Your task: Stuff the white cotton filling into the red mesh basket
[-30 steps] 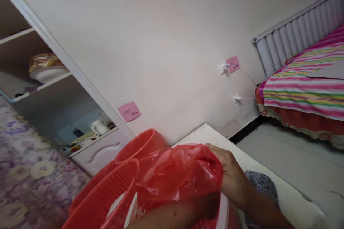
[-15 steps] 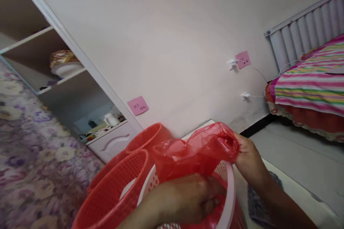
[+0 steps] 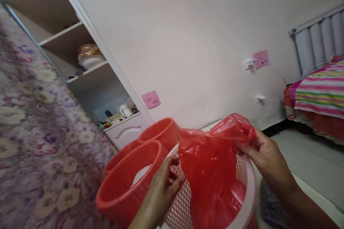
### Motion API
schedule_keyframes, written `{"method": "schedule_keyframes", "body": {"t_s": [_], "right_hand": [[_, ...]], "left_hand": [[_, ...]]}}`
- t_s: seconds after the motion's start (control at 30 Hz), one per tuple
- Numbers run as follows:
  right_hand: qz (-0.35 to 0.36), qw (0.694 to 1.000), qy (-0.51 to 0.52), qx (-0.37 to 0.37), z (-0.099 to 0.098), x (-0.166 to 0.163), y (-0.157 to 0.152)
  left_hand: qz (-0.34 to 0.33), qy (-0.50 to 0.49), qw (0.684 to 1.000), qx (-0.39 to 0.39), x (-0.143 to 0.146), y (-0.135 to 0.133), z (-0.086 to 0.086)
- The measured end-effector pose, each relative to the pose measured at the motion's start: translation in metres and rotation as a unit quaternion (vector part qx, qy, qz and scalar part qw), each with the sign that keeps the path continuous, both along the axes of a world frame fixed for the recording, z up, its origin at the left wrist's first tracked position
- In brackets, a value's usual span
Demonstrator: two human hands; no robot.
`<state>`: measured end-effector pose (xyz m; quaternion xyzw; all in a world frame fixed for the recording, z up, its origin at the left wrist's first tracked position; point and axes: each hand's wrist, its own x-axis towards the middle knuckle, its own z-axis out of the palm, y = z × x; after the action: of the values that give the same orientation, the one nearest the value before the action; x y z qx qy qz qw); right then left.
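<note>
Low in the frame's centre, the right hand (image 3: 264,154) pinches the top edge of a red plastic bag (image 3: 215,164), lifting it so its lower part hangs inside the pink mesh basket (image 3: 242,218). The left hand (image 3: 163,186) closes its grip on the bag's left edge. Red mesh baskets (image 3: 126,182) crowd the lower left; a floral cloth (image 3: 40,121) fills the left side.

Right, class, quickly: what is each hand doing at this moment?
Left hand: closed, gripping the red plastic bag edge.
Right hand: closed, pinching the bag's top.
</note>
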<state>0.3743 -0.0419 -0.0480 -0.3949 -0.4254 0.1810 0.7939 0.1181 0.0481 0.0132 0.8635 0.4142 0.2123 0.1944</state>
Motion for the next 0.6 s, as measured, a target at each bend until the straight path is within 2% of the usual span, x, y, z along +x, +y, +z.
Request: {"method": "schedule_keyframes", "body": {"t_s": [0.17, 0.27, 0.37, 0.43, 0.53, 0.6], "right_hand": [[-0.009, 0.998, -0.044, -0.047, 0.002, -0.004, 0.002], [-0.034, 0.993, -0.082, -0.075, 0.003, -0.006, 0.002], [-0.051, 0.991, -0.097, -0.078, 0.004, -0.008, 0.002], [-0.049, 0.991, -0.099, -0.079, 0.005, -0.01, 0.001], [-0.033, 0.992, -0.098, -0.075, 0.004, -0.011, 0.001], [-0.007, 0.994, -0.088, -0.066, 0.002, -0.011, 0.002]], "left_hand": [[-0.023, -0.068, 0.995, -0.073, -0.001, -0.003, -0.003], [-0.01, -0.115, 0.985, -0.127, 0.004, 0.0, -0.005], [-0.009, -0.158, 0.972, -0.176, 0.01, 0.003, -0.005], [-0.033, -0.182, 0.962, -0.201, 0.013, 0.004, -0.005], [-0.088, -0.201, 0.953, -0.211, 0.013, 0.005, -0.006], [-0.088, -0.202, 0.954, -0.206, 0.01, 0.007, -0.007]]}}
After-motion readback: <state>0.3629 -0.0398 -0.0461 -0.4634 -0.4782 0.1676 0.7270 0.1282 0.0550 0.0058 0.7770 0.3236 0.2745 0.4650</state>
